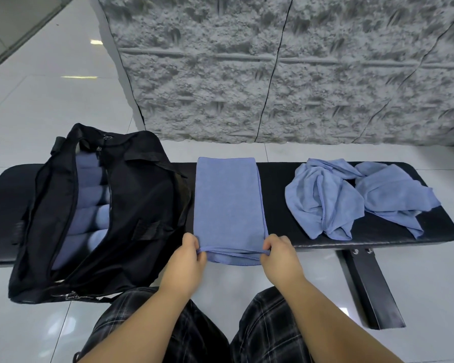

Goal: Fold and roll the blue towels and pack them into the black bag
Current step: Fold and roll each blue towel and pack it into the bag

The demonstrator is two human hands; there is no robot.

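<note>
Here the folded blue towel (227, 203) lies as a long strip in the middle of the black padded desk (278, 184), running from the far edge to the near edge, where its end hangs just over. Both hands sit at that near end: the left hand (188, 254) pinches the left corner of the towel's hem between thumb and curled fingers, and the right hand (279, 251) pinches the right corner the same way, so the hem is stretched between them. To the left, touching the towel's long side, the black bag (131, 205) lies unzipped on the desk, its near part hanging past the edge; through the opening a row of rolled blue towels (89, 203) shows, packed side by side. To the right, well apart from the hands, two crumpled blue towels (351, 197) lie in a loose heap on the desk. Dark plaid trousers (194, 334) fill the near edge over a glossy white tiled floor (50, 106).
</note>
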